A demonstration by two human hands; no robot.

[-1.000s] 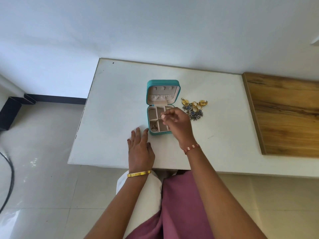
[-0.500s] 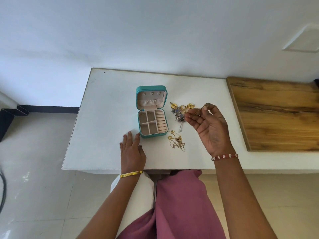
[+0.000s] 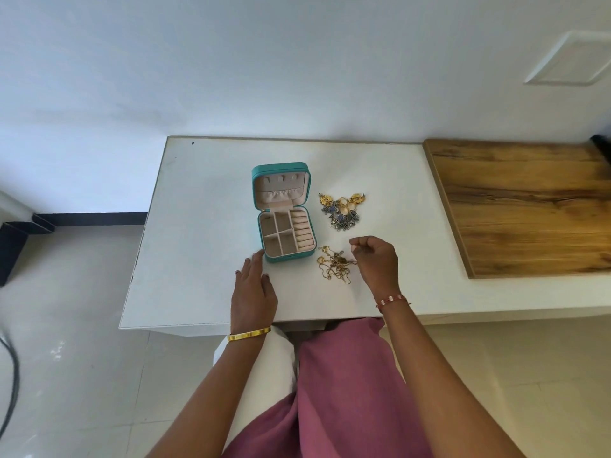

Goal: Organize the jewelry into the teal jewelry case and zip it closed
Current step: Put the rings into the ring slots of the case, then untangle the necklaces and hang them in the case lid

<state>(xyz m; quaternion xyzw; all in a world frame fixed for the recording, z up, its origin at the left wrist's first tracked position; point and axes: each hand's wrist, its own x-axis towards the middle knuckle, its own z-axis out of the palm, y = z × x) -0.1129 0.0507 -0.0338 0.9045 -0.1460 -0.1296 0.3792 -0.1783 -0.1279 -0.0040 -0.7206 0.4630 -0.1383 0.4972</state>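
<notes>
The right hand (image 3: 377, 259) has dropped from the earring pile (image 3: 342, 209) half a second ago to the tangle of gold chains (image 3: 335, 265) near the desk's (image 3: 198, 226) front edge; its fingers are curled, and whether they pinch a chain I cannot tell. The left hand (image 3: 253, 289) stays flat and relaxed on the desk, fingertips touching the front corner of the teal case (image 3: 284, 211), which stands open with bare compartments. No readable writing shows.
</notes>
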